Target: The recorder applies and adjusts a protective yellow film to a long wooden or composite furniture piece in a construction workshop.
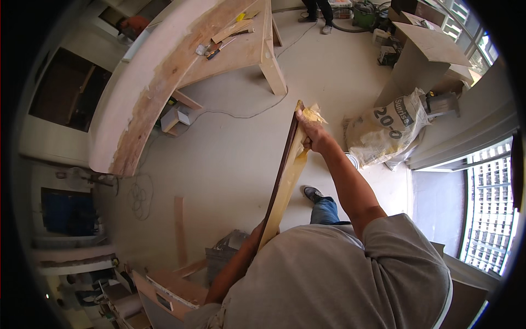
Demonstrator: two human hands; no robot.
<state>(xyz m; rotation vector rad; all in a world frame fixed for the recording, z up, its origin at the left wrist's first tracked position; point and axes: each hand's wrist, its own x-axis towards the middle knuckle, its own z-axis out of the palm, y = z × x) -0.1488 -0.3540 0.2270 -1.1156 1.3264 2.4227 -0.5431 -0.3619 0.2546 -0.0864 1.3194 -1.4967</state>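
A long, narrow wooden board (281, 178) with a dark brown edge slants across the space in front of my body. Pale yellow covering, like masking paper or tape, runs along its face and is crumpled into a loose bunch (313, 113) at the far end. My right hand (311, 131) is closed around that far end, beside the bunch. Lower down, near my torso, my left hand (259, 233) grips the board's near end; most of its fingers are hidden behind the board and my shirt.
A curved, partly plastered wooden counter (145, 109) stands at left, with a wooden bench (241, 57) holding scraps and tools. A full plastic sack (389, 129) sits at right. A cable (235, 115) crosses the floor. A loose plank (180, 230) lies at lower left. Another person's legs (318, 11) show at the far side.
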